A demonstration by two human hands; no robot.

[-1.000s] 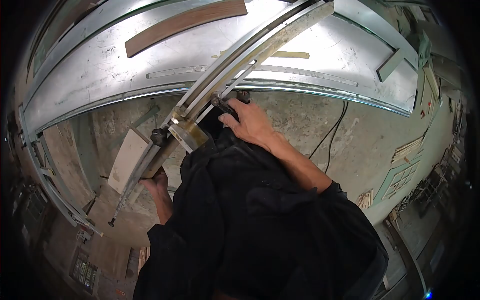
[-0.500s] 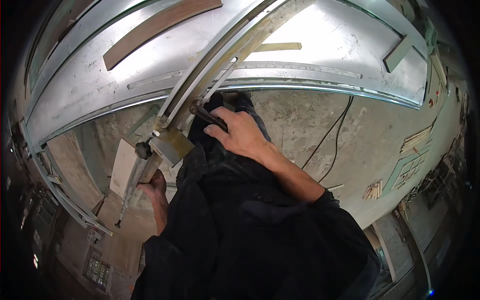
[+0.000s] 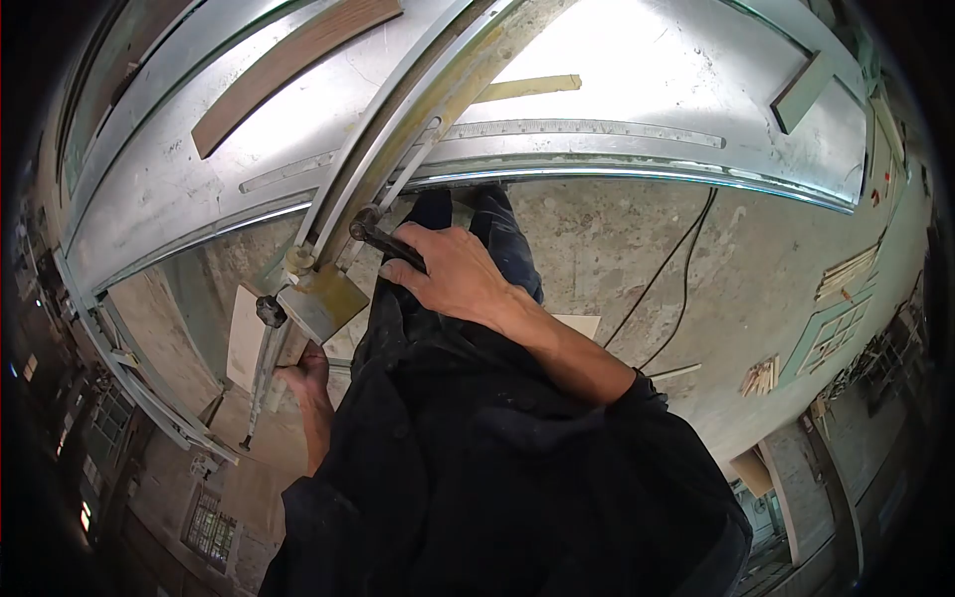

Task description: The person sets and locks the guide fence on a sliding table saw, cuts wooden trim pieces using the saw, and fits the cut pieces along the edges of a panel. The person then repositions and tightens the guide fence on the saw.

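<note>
My right hand point(image 3: 461, 274) is closed around a dark metal lever or wrench handle point(image 3: 393, 244). Its rounded end meets the side of a long slotted metal rail point(image 3: 383, 139), which crosses the machine table at a slant. A squarish yellow-grey metal block point(image 3: 323, 300) sits at the rail's near end. Below that block, my left hand point(image 3: 310, 381) grips the lower edge of a pale wooden board point(image 3: 242, 336), with some fingers hidden behind it. Close beside the board, a thin metal rod point(image 3: 261, 383) with a black knob point(image 3: 269, 310) slopes downward.
On the metal machine table point(image 3: 647, 75) lie a curved brown wooden strip point(image 3: 288, 75), a yellowish strip point(image 3: 527, 88) and a short greenish-grey piece point(image 3: 801, 95). A ruler scale point(image 3: 597, 128) runs near its front edge. Black cables point(image 3: 686, 249) hang to the concrete floor at right.
The whole view has shifted, so the rail and both hands appear slightly farther left. Each hand keeps its hold, with little visible movement relative to the rail.
</note>
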